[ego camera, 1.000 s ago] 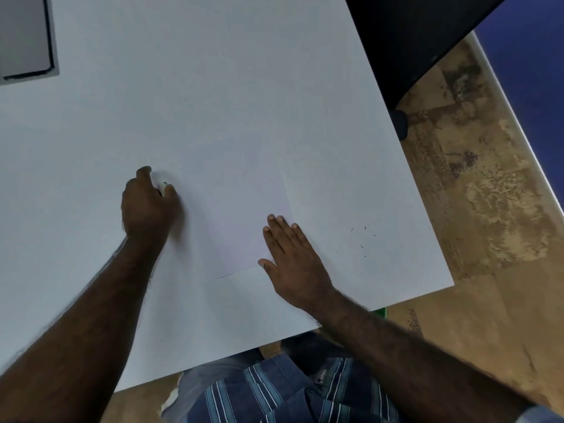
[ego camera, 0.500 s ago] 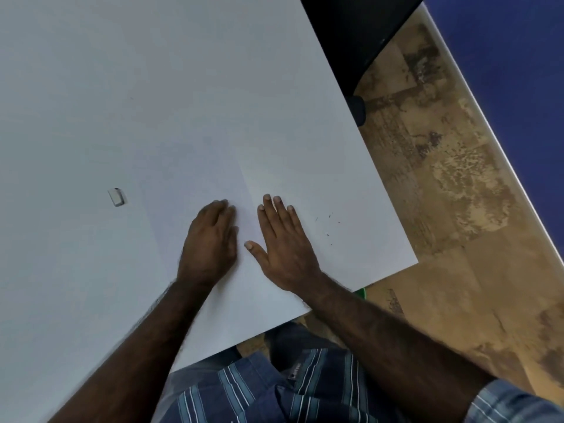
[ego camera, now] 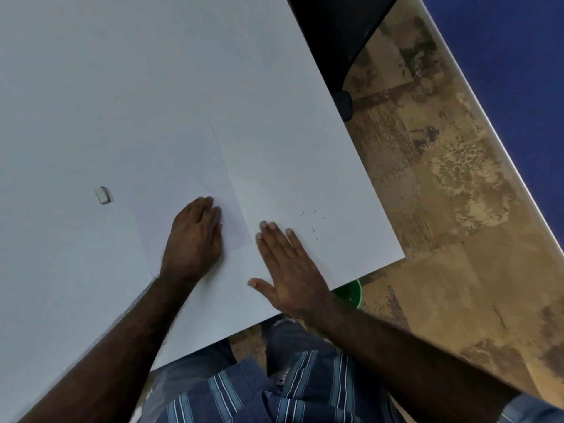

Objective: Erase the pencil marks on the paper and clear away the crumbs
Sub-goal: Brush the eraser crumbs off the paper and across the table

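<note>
A white sheet of paper (ego camera: 189, 178) lies on the white table (ego camera: 152, 71), and no pencil marks show on it. My left hand (ego camera: 193, 239) rests flat on the paper's near right part. My right hand (ego camera: 287, 270) lies flat with straight fingers on the table just right of the paper's corner. Small dark eraser crumbs (ego camera: 312, 221) are scattered on the table a little beyond my right fingertips. A small white eraser (ego camera: 102, 195) lies by itself on the table, left of the paper.
The table's right edge runs close to the crumbs, with patterned brown floor (ego camera: 442, 209) beyond. A green bin (ego camera: 351, 293) sits on the floor under the near right corner. A black chair (ego camera: 332, 32) stands at the far right edge.
My left hand let go of the eraser at the left and came to rest on the paper. My right hand slid off the paper onto the table beside it.
</note>
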{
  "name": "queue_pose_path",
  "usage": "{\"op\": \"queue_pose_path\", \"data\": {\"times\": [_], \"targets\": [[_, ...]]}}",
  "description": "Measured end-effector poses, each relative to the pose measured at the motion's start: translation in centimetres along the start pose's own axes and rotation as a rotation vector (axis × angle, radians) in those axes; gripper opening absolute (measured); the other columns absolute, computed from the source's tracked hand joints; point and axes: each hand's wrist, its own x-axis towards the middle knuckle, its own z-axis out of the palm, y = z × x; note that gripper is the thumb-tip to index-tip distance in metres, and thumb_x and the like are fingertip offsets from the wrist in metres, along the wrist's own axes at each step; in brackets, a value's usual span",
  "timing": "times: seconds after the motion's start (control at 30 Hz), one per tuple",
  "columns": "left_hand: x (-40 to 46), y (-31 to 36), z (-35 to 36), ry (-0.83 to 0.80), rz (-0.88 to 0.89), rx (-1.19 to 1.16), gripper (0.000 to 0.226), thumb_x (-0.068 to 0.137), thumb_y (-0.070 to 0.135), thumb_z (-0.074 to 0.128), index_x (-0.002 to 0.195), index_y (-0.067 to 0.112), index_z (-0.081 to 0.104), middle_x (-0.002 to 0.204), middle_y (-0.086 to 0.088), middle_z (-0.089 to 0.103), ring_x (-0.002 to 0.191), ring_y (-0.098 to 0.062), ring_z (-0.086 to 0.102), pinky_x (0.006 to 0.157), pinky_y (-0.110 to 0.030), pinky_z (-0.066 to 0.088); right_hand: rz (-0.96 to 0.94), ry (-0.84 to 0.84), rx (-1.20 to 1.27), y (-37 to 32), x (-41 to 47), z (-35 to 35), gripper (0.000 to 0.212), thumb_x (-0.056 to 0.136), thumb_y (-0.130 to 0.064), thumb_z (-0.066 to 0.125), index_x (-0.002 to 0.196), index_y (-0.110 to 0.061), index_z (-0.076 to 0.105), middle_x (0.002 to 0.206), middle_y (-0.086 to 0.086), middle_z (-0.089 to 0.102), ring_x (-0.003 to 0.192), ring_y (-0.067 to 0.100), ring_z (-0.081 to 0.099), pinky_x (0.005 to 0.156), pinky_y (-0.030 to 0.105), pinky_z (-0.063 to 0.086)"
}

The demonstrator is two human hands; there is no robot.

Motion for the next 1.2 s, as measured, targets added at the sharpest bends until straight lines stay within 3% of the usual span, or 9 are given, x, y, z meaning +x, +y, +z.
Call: {"op": "queue_pose_path", "data": {"times": [0.13, 0.37, 0.57, 0.77, 0.83, 1.0, 1.2], "targets": [[0.2, 0.4, -0.5, 0.005, 0.037, 0.015, 0.03, 0.095, 0.007, 0.066, 0.122, -0.006, 0.068, 0.136, -0.027, 0.062, 0.126, -0.044, 0.057, 0.108, -0.053, 0.047, -0.053, -0.004, -0.046, 1.2, 0.7, 0.2, 0.086, 0.112, -0.065, 0.029, 0.168, -0.002, 0.013, 0.178, 0.015, 0.002, 0.166, 0.028, -0.003, 0.132, 0.053, 0.015], [0.2, 1.0, -0.9, 0.044, 0.075, -0.028, 0.021, 0.088, -0.002, 0.066, 0.109, -0.005, 0.067, 0.127, -0.025, 0.064, 0.118, -0.045, 0.06, 0.102, -0.053, 0.049, 0.115, 0.151, 0.079, 5.0, -0.6, -0.4, 0.082, 0.112, -0.056, 0.041, 0.167, 0.001, 0.019, 0.177, 0.017, 0.009, 0.166, 0.029, 0.005, 0.133, 0.053, 0.017], [-2.1, 3.2, -2.4, 0.063, -0.01, -0.093, 0.045, 0.088, 0.002, 0.073, 0.132, -0.004, 0.064, 0.14, -0.023, 0.06, 0.131, -0.042, 0.055, 0.109, -0.053, 0.047, 0.176, 0.251, 0.24, 6.7, -3.4, -1.6, 0.068, 0.114, -0.044, 0.039, 0.166, -0.003, 0.026, 0.176, 0.012, 0.019, 0.165, 0.025, 0.014, 0.134, 0.047, 0.017], [-7.2, 6.7, -2.9, 0.059, -0.068, -0.189, 0.044, 0.096, 0.014, 0.069, 0.138, 0.004, 0.062, 0.147, -0.014, 0.057, 0.137, -0.034, 0.052, 0.113, -0.049, 0.045, 0.205, 0.33, 0.13, 7.6, -5.5, -1.6, 0.048, 0.112, -0.02, 0.048, 0.155, 0.002, 0.049, 0.163, 0.016, 0.048, 0.153, 0.027, 0.043, 0.125, 0.048, 0.037], [-9.4, 8.1, -2.7, 0.063, -0.076, -0.215, 0.043, 0.097, 0.016, 0.069, 0.138, 0.006, 0.063, 0.147, -0.012, 0.058, 0.136, -0.033, 0.052, 0.114, -0.048, 0.044, 0.237, 0.308, 0.147, 7.2, -5.9, -2.0, 0.047, 0.11, -0.017, 0.049, 0.154, 0.0, 0.051, 0.161, 0.014, 0.05, 0.15, 0.027, 0.047, 0.126, 0.046, 0.037], [-14.2, 12.3, -1.3, 0.112, -0.093, -0.262, 0.042, 0.095, 0.016, 0.07, 0.136, 0.007, 0.065, 0.143, -0.012, 0.061, 0.134, -0.031, 0.051, 0.119, -0.044, 0.035, 0.238, 0.272, 0.199, 5.6, -7.5, -3.7, 0.049, 0.107, -0.013, 0.057, 0.154, 0.0, 0.051, 0.161, 0.015, 0.05, 0.15, 0.029, 0.046, 0.126, 0.043, 0.035], [-17.2, 17.6, 0.5, 0.098, -0.079, -0.316, 0.041, 0.094, 0.016, 0.07, 0.133, 0.004, 0.066, 0.138, -0.016, 0.063, 0.128, -0.035, 0.057, 0.113, -0.05, 0.044, 0.27, 0.224, 0.27, 4.0, -11.6, -5.1, 0.054, 0.109, -0.027, 0.057, 0.159, -0.01, 0.046, 0.166, 0.006, 0.044, 0.155, 0.021, 0.037, 0.127, 0.035, 0.029]]}}
